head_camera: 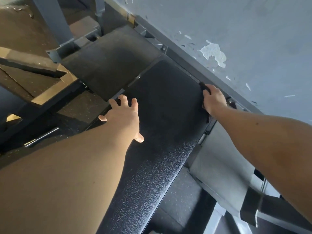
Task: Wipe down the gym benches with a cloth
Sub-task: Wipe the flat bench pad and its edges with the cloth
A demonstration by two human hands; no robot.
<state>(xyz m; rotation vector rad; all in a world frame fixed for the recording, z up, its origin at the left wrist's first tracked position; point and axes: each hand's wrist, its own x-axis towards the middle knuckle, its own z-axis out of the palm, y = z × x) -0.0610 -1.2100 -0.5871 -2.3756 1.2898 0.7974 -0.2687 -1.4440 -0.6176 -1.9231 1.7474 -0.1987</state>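
Observation:
A black padded gym bench (162, 105) runs from the bottom centre up toward the wall, with a second, duller seat pad (108, 63) beyond it. My left hand (124, 115) rests on the bench's left side, fingers spread and curled over the edge. My right hand (213, 100) grips a dark cloth (204, 87) against the bench's right edge; most of the cloth is hidden under the hand, and a strip shows below it.
A grey wall (236, 31) with peeling paint stands close on the right, a dark skirting strip (185, 61) along its foot. Grey metal frame posts (55, 22) rise at the upper left. Speckled rubber floor (79, 108) lies to the left of the bench.

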